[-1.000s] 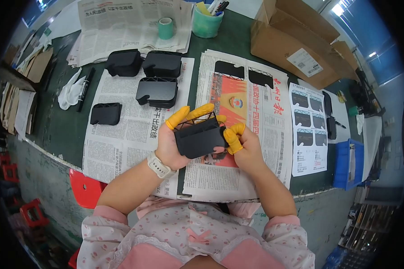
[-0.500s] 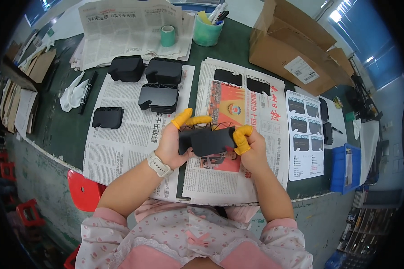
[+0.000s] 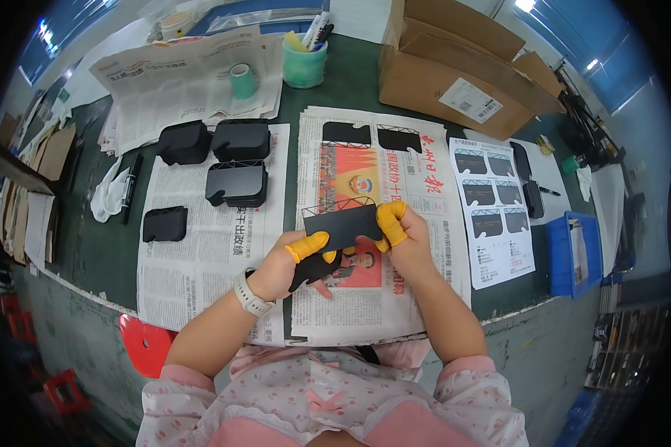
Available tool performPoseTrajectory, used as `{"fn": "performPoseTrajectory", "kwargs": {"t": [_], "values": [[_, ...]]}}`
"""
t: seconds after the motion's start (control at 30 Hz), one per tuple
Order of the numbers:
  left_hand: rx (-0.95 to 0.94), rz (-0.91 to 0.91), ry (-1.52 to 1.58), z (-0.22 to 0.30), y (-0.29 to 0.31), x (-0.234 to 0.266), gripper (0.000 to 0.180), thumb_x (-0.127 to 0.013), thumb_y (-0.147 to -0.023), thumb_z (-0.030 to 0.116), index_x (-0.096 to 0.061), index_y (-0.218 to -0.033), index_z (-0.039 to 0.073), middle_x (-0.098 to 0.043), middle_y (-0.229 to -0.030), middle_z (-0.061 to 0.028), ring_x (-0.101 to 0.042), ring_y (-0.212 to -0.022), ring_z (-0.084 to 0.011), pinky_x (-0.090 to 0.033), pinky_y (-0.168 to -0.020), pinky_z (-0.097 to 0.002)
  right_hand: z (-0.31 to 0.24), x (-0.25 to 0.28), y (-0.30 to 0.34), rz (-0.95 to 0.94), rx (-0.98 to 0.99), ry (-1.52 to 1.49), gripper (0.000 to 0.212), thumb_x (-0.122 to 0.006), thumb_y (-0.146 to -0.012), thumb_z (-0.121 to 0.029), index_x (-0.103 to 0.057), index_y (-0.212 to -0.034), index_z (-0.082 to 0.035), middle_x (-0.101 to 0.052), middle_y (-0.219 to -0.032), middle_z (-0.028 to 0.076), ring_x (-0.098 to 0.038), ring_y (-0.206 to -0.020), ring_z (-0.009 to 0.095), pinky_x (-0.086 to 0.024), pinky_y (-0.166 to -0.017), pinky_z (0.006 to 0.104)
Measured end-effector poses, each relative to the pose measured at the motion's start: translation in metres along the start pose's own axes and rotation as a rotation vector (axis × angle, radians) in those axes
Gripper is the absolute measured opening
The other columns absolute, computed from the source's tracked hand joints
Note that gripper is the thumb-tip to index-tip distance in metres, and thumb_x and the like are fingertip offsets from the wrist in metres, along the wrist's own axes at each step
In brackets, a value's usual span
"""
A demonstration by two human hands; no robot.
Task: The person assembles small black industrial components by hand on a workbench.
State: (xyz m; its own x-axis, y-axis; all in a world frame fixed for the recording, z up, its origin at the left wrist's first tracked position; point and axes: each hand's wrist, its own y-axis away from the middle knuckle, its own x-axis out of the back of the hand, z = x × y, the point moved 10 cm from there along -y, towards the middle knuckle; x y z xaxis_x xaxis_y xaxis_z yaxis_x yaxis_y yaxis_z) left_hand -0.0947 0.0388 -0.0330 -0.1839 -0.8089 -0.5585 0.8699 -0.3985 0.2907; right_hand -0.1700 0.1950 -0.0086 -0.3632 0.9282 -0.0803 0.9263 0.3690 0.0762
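Observation:
My right hand (image 3: pixel 402 232), with yellow finger cots, pinches a thin flat black sheet (image 3: pixel 343 223) by its right edge and holds it just above the newspaper. Below it, my left hand (image 3: pixel 291 267), wearing a white wristwatch and yellow cots, grips a black moulded plastic part (image 3: pixel 314 268). Both hands hover over the middle newspaper (image 3: pixel 365 298) near the table's front edge. Two more flat black sheets (image 3: pixel 373 135) lie at the top of that newspaper.
Several black moulded parts (image 3: pixel 235 182) lie on the left newspaper (image 3: pixel 194 261). A green cup of pens (image 3: pixel 304 63) and a tape roll (image 3: pixel 242 80) stand at the back. A cardboard box (image 3: pixel 455 71) is back right, a blue tray (image 3: pixel 574 257) right.
The hands have parted the piece: my right hand has lifted a flat sheet up and right, while my left hand keeps the moulded part lower down.

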Motion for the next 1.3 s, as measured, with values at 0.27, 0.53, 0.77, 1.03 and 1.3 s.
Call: {"fn": "performPoseTrajectory", "kwargs": {"t": [0.27,0.53,0.77,1.03,1.3], "values": [[-0.111,-0.035,0.013,0.003,0.003,-0.002,0.047,-0.048,-0.105,0.033,-0.057,-0.13,-0.007,-0.067,-0.115,-0.0226,-0.07,-0.098,-0.032,-0.065,-0.063,-0.0433,-0.019,-0.007,0.002,0.08,0.166,0.174,0.019,-0.064,-0.103,-0.016,-0.063,-0.111,0.001,-0.068,-0.09,0.004,-0.06,-0.076,0.007,-0.049,-0.068,0.0221],[-0.129,-0.142,-0.031,-0.006,0.002,-0.002,0.051,-0.048,-0.104,0.033,-0.055,-0.135,-0.007,-0.066,-0.122,-0.0262,-0.071,-0.105,-0.0343,-0.066,-0.064,-0.0454,-0.04,-0.009,0.01,0.025,0.307,0.403,0.021,-0.059,-0.105,-0.017,-0.062,-0.111,0.003,-0.071,-0.094,0.008,-0.063,-0.079,0.011,-0.051,-0.072,0.0279],[-0.116,-0.09,-0.018,0.001,0.003,-0.007,0.055,-0.049,-0.104,0.035,-0.053,-0.136,-0.009,-0.067,-0.117,-0.0241,-0.071,-0.103,-0.0345,-0.066,-0.063,-0.0459,-0.032,-0.008,0.006,0.03,0.197,0.123,0.019,-0.064,-0.102,-0.013,-0.063,-0.115,0.001,-0.07,-0.092,0.006,-0.063,-0.078,0.012,-0.051,-0.071,0.0255],[-0.106,-0.107,-0.075,0.001,0.005,-0.013,0.057,-0.048,-0.104,0.035,-0.051,-0.137,-0.011,-0.066,-0.12,-0.0262,-0.071,-0.104,-0.0357,-0.065,-0.063,-0.0432,-0.047,-0.006,0.008,0.066,0.376,0.505,0.021,-0.066,-0.101,-0.014,-0.064,-0.118,-0.001,-0.073,-0.097,0.007,-0.068,-0.081,0.012,-0.054,-0.071,0.0258],[-0.085,-0.095,-0.002,0.001,0.004,-0.015,0.052,-0.047,-0.105,0.034,-0.055,-0.134,-0.009,-0.068,-0.114,-0.0194,-0.069,-0.097,-0.0259,-0.064,-0.065,-0.0383,-0.039,-0.007,0.008,0.041,0.211,0.292,0.021,-0.065,-0.103,-0.02,-0.067,-0.112,-0.002,-0.073,-0.092,0.004,-0.065,-0.084,0.008,-0.051,-0.074,0.0228]]}}
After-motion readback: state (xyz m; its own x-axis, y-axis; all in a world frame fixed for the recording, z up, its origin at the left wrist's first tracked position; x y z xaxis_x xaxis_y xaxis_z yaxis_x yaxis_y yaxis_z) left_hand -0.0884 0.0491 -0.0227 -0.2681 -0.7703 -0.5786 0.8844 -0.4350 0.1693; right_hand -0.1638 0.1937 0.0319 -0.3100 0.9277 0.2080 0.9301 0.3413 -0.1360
